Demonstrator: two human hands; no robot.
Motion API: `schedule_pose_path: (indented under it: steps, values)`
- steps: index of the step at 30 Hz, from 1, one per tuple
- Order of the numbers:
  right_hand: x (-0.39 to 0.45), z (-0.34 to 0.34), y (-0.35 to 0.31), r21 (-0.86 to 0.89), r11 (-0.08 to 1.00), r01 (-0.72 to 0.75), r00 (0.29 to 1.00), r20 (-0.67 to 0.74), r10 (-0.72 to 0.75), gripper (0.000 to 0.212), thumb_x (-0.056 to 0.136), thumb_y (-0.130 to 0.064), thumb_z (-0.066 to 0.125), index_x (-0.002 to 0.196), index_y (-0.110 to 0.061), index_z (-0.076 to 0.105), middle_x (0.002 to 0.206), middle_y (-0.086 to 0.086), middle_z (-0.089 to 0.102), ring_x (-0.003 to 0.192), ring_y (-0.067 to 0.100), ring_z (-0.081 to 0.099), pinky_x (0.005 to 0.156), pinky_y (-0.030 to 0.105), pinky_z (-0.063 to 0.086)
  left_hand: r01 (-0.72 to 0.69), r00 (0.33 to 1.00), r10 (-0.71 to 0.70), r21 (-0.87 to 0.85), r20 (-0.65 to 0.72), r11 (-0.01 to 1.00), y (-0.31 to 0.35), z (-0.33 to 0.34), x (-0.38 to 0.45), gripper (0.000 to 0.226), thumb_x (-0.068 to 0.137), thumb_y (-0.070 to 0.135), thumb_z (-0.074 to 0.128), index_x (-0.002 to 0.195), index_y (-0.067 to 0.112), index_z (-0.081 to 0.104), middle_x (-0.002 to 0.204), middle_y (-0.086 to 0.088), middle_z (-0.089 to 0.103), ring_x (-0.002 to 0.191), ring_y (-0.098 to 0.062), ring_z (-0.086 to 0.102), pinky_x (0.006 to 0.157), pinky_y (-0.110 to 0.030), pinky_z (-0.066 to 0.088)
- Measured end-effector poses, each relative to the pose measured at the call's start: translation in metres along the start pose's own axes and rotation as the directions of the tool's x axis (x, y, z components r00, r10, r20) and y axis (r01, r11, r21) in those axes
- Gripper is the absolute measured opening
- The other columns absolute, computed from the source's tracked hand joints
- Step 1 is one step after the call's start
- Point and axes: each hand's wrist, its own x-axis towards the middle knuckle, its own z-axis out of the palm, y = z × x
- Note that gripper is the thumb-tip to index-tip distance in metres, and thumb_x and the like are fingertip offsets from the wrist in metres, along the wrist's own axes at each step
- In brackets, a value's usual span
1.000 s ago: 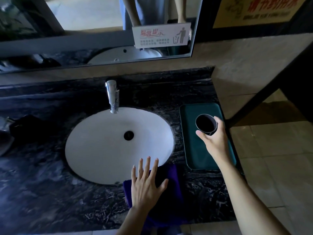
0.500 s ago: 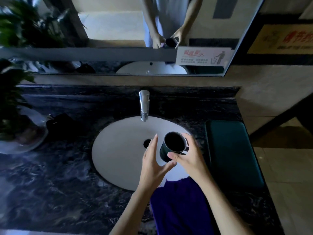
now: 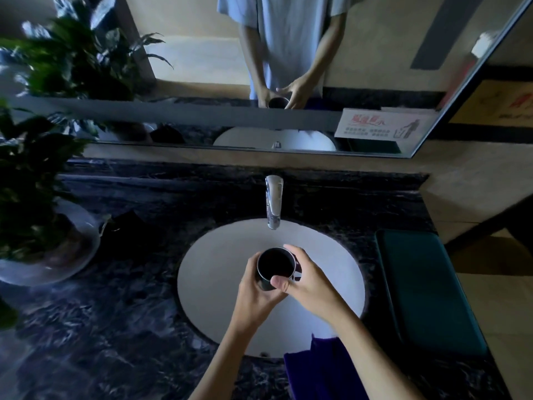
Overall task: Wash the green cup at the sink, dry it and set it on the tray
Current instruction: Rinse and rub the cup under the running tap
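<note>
The dark green cup (image 3: 274,265) is held upright over the middle of the white oval sink (image 3: 219,272), a short way below the chrome tap (image 3: 274,202). My left hand (image 3: 255,290) wraps its left side and underside. My right hand (image 3: 307,277) grips its right side, thumb on the near rim. No water is seen running. The dark green tray (image 3: 427,290) lies on the counter to the right of the sink with nothing on it. A purple cloth (image 3: 320,368) lies at the sink's near edge, partly under my right forearm.
The counter (image 3: 121,319) is dark marble. A potted plant in a glass bowl (image 3: 49,255) stands at the left. A mirror (image 3: 288,67) runs along the back wall, with a small sign (image 3: 383,127) at its lower right. The counter ends just right of the tray.
My right hand carried the cup from the tray leftward over the sink. My left hand left the purple cloth and closed on the cup. The view shifted left and closer.
</note>
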Motion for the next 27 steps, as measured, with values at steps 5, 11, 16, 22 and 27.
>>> schedule_pose_path:
  steps: [5,11,16,22,27]
  values:
    - [0.056,-0.012,-0.009,0.131,0.991,0.031,0.974,-0.226,-0.001,0.021,0.097,-0.027,0.068,0.117,-0.025,0.064,0.119,-0.003,0.07,0.101,0.006,0.069,0.091,0.028,0.056,0.091,0.994,-0.094,-0.041,-0.056,0.995,-0.011,-0.005,0.028,0.062,0.078,0.002,0.089,0.124,0.027,0.054,0.119,0.003,0.069,0.106,-0.002,0.069,0.088,-0.022,0.056]
    - [0.128,-0.018,-0.019,0.353,0.906,-0.234,0.917,-0.228,0.326,0.018,0.102,-0.015,0.055,0.088,-0.007,0.064,0.079,0.006,0.066,0.05,0.015,0.06,0.047,0.025,0.054,0.191,0.977,-0.197,-0.074,-0.083,0.979,-0.034,-0.007,0.056,0.071,0.073,0.016,0.089,0.133,0.019,0.051,0.122,0.002,0.067,0.108,-0.004,0.068,0.096,-0.046,0.059]
    - [0.156,-0.011,-0.014,0.373,0.881,-0.292,0.914,-0.162,0.371,0.025,0.103,-0.016,0.054,0.086,-0.002,0.064,0.069,0.005,0.065,0.043,0.011,0.055,0.039,0.021,0.034,0.243,0.968,-0.247,-0.062,-0.056,0.968,-0.051,-0.008,0.073,0.086,0.066,0.026,0.09,0.141,0.021,0.048,0.129,0.004,0.065,0.119,-0.008,0.065,0.102,-0.053,0.056]
    - [0.157,-0.015,-0.017,0.504,0.818,-0.276,0.918,-0.113,0.379,0.026,0.101,-0.01,0.058,0.077,-0.002,0.064,0.062,0.005,0.059,0.042,0.008,0.045,0.034,0.017,0.025,0.212,0.975,-0.214,-0.032,-0.057,0.977,-0.059,-0.004,0.086,0.067,0.07,0.012,0.084,0.129,0.018,0.053,0.119,0.0,0.067,0.107,-0.004,0.066,0.092,-0.03,0.056]
    - [0.164,-0.028,-0.04,0.593,0.774,-0.22,0.925,-0.126,0.359,0.03,0.098,-0.007,0.061,0.069,-0.002,0.061,0.057,0.003,0.052,0.035,0.004,0.04,0.031,0.016,0.021,0.154,0.984,-0.153,0.006,-0.088,0.988,-0.058,-0.003,0.096,0.061,0.067,0.003,0.079,0.117,0.026,0.053,0.114,0.001,0.064,0.102,0.004,0.063,0.087,-0.01,0.048]
